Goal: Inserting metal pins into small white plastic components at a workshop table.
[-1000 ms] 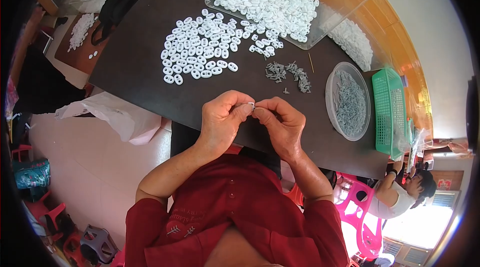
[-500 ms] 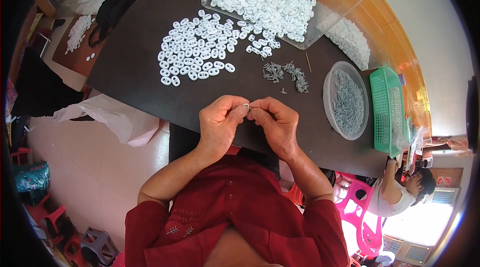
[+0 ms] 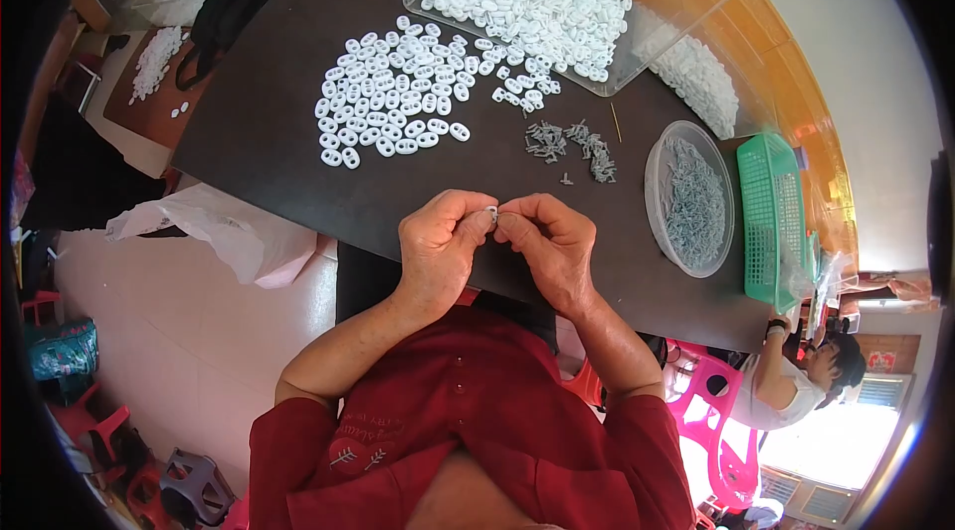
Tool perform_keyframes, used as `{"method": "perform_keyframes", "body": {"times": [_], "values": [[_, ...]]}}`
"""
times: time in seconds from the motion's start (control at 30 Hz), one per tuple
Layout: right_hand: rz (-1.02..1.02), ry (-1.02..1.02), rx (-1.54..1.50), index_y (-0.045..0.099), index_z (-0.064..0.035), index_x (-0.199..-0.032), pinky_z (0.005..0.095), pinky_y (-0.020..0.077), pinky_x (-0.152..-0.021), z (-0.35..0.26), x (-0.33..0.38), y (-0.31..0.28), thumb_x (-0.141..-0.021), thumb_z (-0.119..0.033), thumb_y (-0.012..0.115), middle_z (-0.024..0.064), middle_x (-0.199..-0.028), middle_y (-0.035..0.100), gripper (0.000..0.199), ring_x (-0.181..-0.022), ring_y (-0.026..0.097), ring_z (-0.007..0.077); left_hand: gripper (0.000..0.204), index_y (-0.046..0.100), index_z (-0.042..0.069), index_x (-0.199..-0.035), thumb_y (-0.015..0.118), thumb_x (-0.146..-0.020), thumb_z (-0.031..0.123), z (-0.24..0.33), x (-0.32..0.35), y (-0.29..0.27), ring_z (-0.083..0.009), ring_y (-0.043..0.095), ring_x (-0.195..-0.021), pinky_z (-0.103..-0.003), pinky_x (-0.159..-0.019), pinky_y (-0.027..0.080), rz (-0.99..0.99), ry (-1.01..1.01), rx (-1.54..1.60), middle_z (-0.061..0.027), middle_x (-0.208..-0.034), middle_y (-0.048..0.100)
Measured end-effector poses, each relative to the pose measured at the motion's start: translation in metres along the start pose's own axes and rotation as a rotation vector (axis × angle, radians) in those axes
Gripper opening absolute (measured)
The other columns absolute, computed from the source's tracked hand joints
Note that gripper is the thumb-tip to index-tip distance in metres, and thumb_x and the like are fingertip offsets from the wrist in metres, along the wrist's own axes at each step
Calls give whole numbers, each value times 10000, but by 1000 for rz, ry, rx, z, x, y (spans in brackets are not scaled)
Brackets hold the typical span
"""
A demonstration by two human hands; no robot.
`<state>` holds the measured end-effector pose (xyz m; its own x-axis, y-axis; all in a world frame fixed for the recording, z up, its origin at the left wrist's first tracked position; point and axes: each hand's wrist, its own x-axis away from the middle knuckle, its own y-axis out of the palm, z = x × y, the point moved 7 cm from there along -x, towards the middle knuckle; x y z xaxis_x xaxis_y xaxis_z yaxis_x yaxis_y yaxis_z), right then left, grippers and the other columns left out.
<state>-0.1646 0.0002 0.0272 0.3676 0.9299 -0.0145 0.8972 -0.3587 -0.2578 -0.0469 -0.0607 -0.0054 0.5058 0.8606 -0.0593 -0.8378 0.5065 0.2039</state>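
My left hand (image 3: 438,242) pinches a small white plastic piece (image 3: 491,213) between thumb and forefinger, just over the near table edge. My right hand (image 3: 550,247) meets it fingertip to fingertip, pinched at the piece's other side; whatever its fingers grip there is too small to make out. Beyond my hands lies a spread of white oval pieces with two holes (image 3: 388,97). Some smaller white pieces (image 3: 525,88) lie to the right of these. Small grey pins (image 3: 592,152) sit in a loose heap nearer my right hand, with one lying apart.
A clear plastic bin (image 3: 637,73) heaped with white pieces stands at the back. To the right are a round tub (image 3: 652,222) of grey pins and a green basket (image 3: 771,217). A thin stick (image 3: 616,122) lies between. Another person (image 3: 796,381) sits far right by a pink chair (image 3: 706,391).
Both hands stay pinched together at nearly the same place. The white piece shows a little more between the fingertips. The whole view has shifted very slightly.
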Motion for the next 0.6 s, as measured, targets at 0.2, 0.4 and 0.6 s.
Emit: {"method": "perform_keyframes", "body": {"times": [0.2, 0.4, 0.6], "values": [[18, -62, 42, 628, 21, -876, 195, 435, -564, 5, 1, 3, -863, -62, 591, 14, -717, 618, 92, -645, 532, 45, 85, 635, -25, -922, 606, -877, 41, 3, 2, 1, -48, 511, -641, -190, -574, 439, 39, 124, -150, -12, -774, 605], [16, -80, 63, 627, 23, -880, 199, 434, -557, 0, 0, 5, -873, -76, 586, 17, -704, 613, 107, -625, 518, 46, 92, 632, -29, -930, 605, -879, 43, 4, 2, -1, -50, 512, -641, -190, -572, 437, 39, 146, -136, -15, -780, 604], [-10, -128, 145, 643, 23, -885, 209, 446, -569, -10, -4, 4, -867, -76, 600, 18, -705, 608, 110, -639, 532, 58, 144, 622, -24, -979, 606, -889, 87, -1, 0, -1, -55, 527, -650, -188, -584, 445, 21, 10, 111, -24, -791, 615]]}}
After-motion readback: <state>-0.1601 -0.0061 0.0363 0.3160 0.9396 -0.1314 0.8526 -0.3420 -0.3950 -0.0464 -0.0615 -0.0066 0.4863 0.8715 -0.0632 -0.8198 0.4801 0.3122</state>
